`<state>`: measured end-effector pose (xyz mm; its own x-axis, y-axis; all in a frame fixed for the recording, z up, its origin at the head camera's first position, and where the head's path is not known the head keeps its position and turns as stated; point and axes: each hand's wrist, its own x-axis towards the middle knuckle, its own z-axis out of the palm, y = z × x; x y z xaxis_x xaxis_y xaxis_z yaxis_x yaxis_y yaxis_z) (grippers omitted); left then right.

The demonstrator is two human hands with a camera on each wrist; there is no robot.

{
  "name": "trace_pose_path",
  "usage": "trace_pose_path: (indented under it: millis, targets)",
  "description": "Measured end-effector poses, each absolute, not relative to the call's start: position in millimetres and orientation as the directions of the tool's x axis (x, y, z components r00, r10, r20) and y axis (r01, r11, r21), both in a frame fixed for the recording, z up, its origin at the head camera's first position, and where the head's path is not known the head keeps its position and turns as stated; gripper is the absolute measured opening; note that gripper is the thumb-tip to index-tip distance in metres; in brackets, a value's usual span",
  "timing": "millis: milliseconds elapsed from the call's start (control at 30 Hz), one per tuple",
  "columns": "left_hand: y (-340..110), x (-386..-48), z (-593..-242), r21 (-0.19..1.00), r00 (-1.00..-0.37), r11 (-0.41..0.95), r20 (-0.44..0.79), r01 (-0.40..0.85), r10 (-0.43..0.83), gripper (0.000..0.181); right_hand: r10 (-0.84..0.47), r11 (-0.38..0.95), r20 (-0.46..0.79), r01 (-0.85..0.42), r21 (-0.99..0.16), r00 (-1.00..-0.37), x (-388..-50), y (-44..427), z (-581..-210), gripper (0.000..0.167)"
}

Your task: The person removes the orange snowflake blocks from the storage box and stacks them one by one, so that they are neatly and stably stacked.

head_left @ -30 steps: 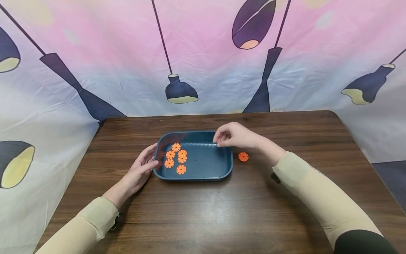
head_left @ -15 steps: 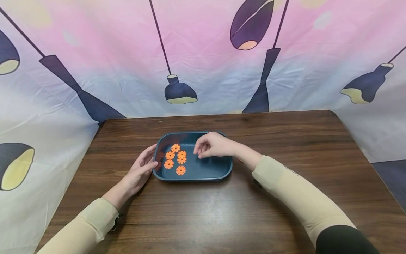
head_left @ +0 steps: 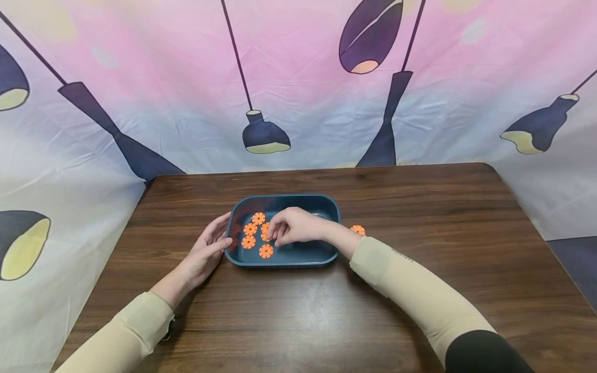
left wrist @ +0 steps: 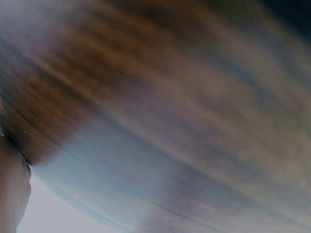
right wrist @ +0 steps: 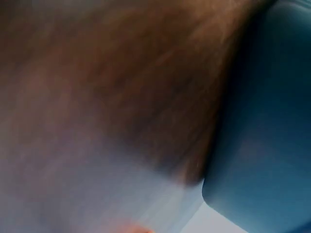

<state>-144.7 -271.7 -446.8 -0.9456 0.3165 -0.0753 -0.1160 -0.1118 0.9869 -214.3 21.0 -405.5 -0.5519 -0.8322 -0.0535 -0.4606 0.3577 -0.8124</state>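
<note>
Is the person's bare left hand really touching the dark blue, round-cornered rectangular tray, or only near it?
Touching. The head view shows it: the left hand grips the tray at its left end, with the thumb over the rim.

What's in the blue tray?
Orange discs lie in the left part of the blue tray. The right hand partly covers at least one disc and hides what's directly beneath it.

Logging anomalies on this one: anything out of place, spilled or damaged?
One orange disc lies outside the blue tray, on the table off its right end; the other visible discs are inside. No spill or damage shows.
</note>
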Motion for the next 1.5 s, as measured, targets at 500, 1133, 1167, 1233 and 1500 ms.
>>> trace_pose_path:
  millis: [500, 1133, 1167, 1233, 1500]
  targets:
    - [-272.1, -144.6, -447.6, 0.987, -0.946, -0.122, -0.058, -0.102, 0.320, 0.057, -0.830, 0.400, -0.074, -0.497, -0.770, -0.553, -206.6, 4.2, -411.3, 0.020]
    - [-272.0, -145.0, -448.4, 0.986, -0.945, -0.128, -0.063, -0.109, 0.321, 0.057, -0.831, 0.454, -0.036, -0.641, -0.618, -0.555, -201.2, -6.8, -419.2, 0.021]
    - [-272.2, -144.9, -448.3, 0.986, -0.945, -0.125, -0.063, -0.108, 0.321, 0.057, -0.833, 0.456, -0.034, -0.651, -0.607, -0.552, -200.9, -7.2, -419.4, 0.021]
    - [-272.4, -144.9, -448.1, 0.987, -0.945, -0.120, -0.064, -0.107, 0.322, 0.057, -0.836, 0.458, -0.032, -0.667, -0.588, -0.547, -200.4, -7.8, -419.1, 0.020]
    - [-271.7, -145.3, -447.4, 0.987, -0.945, -0.109, -0.080, -0.120, 0.318, 0.059, -0.836, 0.470, -0.058, -0.658, -0.589, -0.546, -199.2, -7.7, -418.9, 0.021]
